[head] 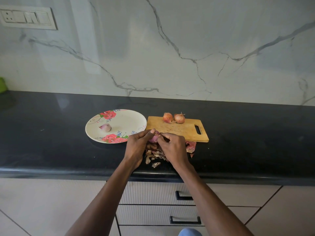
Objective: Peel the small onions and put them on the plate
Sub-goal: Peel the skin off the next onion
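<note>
Onion in hand (pixel 154 137): you hold it between both hands, just above the tabletop (pixel 51 142) and the near edge of the board (pixel 177 128); purple flesh shows, so much of the skin looks off.
Left hand (pixel 138 143): curled round the onion, thumb on top, cradling it.
Right hand (pixel 172 145): fingertips pinch at the onion's end, likely on a strip of skin.
Handling: it is light, small and firm; bared flesh is probably slick, so grip the body and don't squeeze hard. The dry skin is brittle and tears, so take it at the tip or root end.
Plate (pixel 119 123): one peeled onion (pixel 105 127) lies on it, left of the board.
Unpeeled onions (pixel 173 118): two sit touching at the board's far edge.
Peels (pixel 155 155): loose heap under your hands.
</note>
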A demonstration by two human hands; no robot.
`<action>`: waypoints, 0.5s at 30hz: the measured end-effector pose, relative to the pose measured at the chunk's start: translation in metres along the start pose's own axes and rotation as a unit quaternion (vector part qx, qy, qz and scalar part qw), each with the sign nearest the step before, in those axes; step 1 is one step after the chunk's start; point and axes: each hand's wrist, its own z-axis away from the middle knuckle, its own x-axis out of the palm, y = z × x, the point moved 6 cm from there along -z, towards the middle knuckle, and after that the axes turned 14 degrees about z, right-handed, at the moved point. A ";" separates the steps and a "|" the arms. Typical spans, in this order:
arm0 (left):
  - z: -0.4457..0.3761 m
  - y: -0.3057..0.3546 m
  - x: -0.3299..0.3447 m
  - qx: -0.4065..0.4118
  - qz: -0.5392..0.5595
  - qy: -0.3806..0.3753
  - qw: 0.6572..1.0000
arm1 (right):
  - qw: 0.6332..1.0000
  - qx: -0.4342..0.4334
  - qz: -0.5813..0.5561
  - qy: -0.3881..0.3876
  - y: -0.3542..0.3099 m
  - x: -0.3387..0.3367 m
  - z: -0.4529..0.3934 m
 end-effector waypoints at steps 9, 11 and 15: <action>-0.002 -0.003 -0.002 0.002 -0.020 0.002 1.000 | 0.999 0.033 -0.012 -0.015 0.008 0.003 0.000; -0.003 -0.004 -0.003 0.003 -0.018 0.001 1.000 | 0.999 0.050 -0.011 -0.012 0.010 0.002 -0.002; -0.003 -0.004 -0.003 -0.005 0.006 0.008 1.000 | 0.998 0.063 -0.022 -0.004 0.007 -0.001 -0.002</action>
